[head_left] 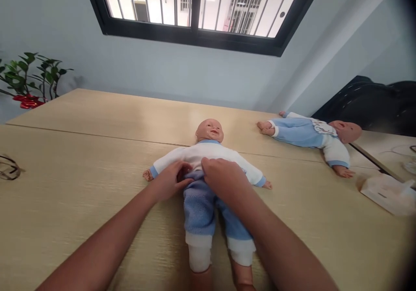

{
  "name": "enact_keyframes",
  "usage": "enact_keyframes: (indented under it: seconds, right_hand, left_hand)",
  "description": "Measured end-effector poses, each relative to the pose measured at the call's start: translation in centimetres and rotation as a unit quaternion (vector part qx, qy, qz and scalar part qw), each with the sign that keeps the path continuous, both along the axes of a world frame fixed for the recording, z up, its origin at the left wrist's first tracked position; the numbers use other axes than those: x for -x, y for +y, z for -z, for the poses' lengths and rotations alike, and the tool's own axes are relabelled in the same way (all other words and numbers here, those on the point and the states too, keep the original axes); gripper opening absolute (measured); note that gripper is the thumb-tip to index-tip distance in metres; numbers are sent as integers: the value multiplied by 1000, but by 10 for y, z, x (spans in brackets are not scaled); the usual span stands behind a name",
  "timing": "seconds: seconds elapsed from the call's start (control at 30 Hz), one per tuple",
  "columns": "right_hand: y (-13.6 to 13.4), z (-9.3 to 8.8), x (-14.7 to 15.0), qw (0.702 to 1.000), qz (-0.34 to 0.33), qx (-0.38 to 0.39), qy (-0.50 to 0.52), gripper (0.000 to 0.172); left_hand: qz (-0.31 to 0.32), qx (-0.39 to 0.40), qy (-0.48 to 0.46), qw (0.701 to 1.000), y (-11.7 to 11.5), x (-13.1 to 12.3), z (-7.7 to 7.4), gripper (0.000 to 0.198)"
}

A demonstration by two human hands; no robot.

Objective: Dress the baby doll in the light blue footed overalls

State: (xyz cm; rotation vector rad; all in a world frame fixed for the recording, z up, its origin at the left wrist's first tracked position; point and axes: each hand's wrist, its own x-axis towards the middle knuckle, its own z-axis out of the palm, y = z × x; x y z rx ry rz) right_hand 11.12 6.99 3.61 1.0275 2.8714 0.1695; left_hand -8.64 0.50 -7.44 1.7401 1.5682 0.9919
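A baby doll (211,131) lies on its back before me, with its head towards the window and arms spread. It wears a white top (217,151) with blue collar and cuffs. Its blue trousers (199,208) have white cuffs at the ankles. At the left side of the waist, my left hand (170,179) has its thumb on the trousers and its fingers curled by the top's hem, around the waistband. My right hand (224,176) is closed at the front of the waist, its fingertips on the waistband fabric. The cloth inside its grip is mostly hidden.
Another doll (299,131) in blue and white lies at the back right. A white tissue pack (388,193) sits at the right, near a black chair (373,102). Dark-framed glasses (9,168) lie far left. A plant (30,76) stands beyond the table (97,152).
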Motion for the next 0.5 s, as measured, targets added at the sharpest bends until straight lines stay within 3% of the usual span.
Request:
enact_keyframes:
  seconds: [0.13,0.2,0.27,0.33,0.43,0.5]
  right_hand:
    - [1,-7,-3,996,-82,9,37,11]
    - [0,-9,-6,996,-58,36,63,13]
    - [0,-9,-10,995,-10,67,76,27]
    - [3,-6,-11,994,0,89,67,29]
    - [10,-2,-10,989,-75,102,71,9]
    - [16,0,-8,984,-111,85,112,9]
  left_hand:
    - [-8,-66,31,997,0,1,1,19]
    - [-18,-124,35,991,-2,1,1,10]
    - [-25,-155,22,987,-4,1,1,13]
    - [-31,-153,13,988,-6,-1,2,17]
    - [-60,-111,0,992,-6,-4,4,17]
    - [-70,-77,-7,995,-6,-6,2,19]
